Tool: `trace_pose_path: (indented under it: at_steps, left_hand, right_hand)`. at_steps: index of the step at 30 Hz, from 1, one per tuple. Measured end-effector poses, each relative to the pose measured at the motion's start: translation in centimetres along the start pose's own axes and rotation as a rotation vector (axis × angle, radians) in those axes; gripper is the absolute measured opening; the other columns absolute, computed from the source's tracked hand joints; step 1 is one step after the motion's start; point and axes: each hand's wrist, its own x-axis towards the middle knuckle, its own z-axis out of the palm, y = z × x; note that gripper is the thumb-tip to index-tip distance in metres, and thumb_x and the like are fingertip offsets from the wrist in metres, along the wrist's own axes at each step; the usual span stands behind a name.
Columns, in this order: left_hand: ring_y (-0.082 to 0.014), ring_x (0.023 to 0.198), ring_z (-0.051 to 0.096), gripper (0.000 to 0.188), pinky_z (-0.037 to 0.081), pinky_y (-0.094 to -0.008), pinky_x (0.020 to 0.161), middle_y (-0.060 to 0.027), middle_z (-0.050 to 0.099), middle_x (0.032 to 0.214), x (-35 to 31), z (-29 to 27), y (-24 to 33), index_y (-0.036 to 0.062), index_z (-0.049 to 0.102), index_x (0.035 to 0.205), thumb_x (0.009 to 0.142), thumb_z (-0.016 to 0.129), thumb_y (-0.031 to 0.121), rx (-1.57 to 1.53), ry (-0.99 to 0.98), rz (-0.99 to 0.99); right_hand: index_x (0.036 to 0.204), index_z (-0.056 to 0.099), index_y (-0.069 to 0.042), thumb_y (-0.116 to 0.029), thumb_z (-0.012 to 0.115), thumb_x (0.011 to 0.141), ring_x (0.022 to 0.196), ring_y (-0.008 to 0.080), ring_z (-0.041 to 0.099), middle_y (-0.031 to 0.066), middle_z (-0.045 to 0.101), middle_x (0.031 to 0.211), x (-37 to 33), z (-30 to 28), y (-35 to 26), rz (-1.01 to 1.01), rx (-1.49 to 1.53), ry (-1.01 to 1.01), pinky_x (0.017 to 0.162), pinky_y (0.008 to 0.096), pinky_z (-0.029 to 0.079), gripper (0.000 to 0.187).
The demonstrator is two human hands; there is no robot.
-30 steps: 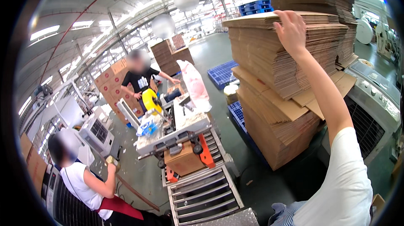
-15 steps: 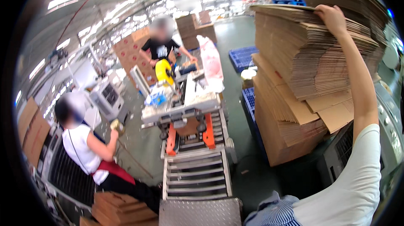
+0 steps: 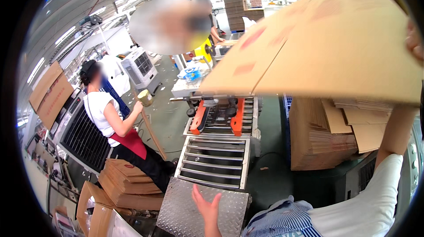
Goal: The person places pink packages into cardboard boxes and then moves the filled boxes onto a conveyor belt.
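Note:
A flattened cardboard box [image 3: 327, 47] hangs in the air across the upper right. My right hand [image 3: 414, 43] grips its right edge with the arm raised. The sheet slants toward the middle and covers part of the stack behind it. Low in the middle, my left hand [image 3: 206, 204] is raised above the diamond-plate metal platform [image 3: 176, 208]; its fingers are spread and nothing is in them. The stack of folded cardboard boxes [image 3: 316, 135] stands to the right, below the held sheet.
A roller conveyor [image 3: 214, 159] runs from the metal platform to a carton-sealing machine with orange side guides [image 3: 238, 118]. A person in a white shirt and red apron [image 3: 108, 115] stands at left, holding a tape roll [image 3: 145, 98]. Folded cartons [image 3: 128, 182] lie lower left. Another person is beyond the machine.
My right hand has lifted a flattened cardboard box off the stack and swung it leftward over the conveyor side. My left hand has come into view at the bottom.

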Motion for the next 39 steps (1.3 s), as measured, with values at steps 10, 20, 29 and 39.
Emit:
trace_pose_path:
  at_steps: [10, 20, 29, 39]
  left_hand:
    - [-0.0332, 0.078, 0.046, 0.048, 0.036, -0.0442, 0.078, -0.0095, 0.046, 0.072, -5.7, -15.6, -3.0, 0.0061, 0.048, 0.076, 0.062, 0.077, 0.043, 0.860, 0.547, 0.242]
    - [-0.0261, 0.115, 0.050, 0.039, 0.024, -0.0486, 0.101, -0.0049, 0.056, 0.125, -15.9, -15.7, -3.7, 0.0147, 0.061, 0.112, 0.081, 0.063, 0.038, 1.196, 0.289, -0.075]
    - [-0.0171, 0.067, 0.047, 0.024, 0.030, -0.0369, 0.079, 0.0050, 0.052, 0.065, -18.5, -15.9, -2.4, 0.0191, 0.061, 0.069, 0.079, 0.062, 0.040, 0.936, 0.263, 0.105]
    - [-0.0146, 0.052, 0.039, 0.041, 0.028, -0.0350, 0.067, 0.0048, 0.039, 0.048, -11.2, -14.8, -4.0, 0.0193, 0.042, 0.046, 0.066, 0.069, 0.042, 0.441, -0.289, 0.416]
  right_hand:
    - [0.089, 0.058, -0.005, -0.041, 0.062, 0.084, 0.083, 0.0202, 0.054, 0.0050, 0.058, 0.085, -10.1, 32.2, -16.0, 1.415, 1.032, 0.337, 0.075, 0.0304, 0.042, 0.036]
    - [0.130, 0.046, -0.004, -0.045, 0.051, 0.088, 0.132, 0.0221, 0.036, 0.0102, 0.046, 0.136, -1.1, 40.5, -37.9, 0.517, 0.856, -0.797, 0.108, 0.0564, 0.019, 0.060]
    - [0.136, 0.041, -0.011, -0.051, 0.064, 0.076, 0.135, 0.0270, 0.030, 0.0135, 0.035, 0.143, -0.3, 46.5, -35.0, 0.519, 0.803, -0.934, 0.107, 0.0532, 0.023, 0.076]
    - [0.077, 0.068, -0.007, -0.011, 0.057, 0.074, 0.067, 0.0204, 0.067, 0.0082, 0.068, 0.079, -2.6, 40.8, -35.5, 0.450, 0.342, -1.364, 0.053, 0.0374, 0.052, 0.012]
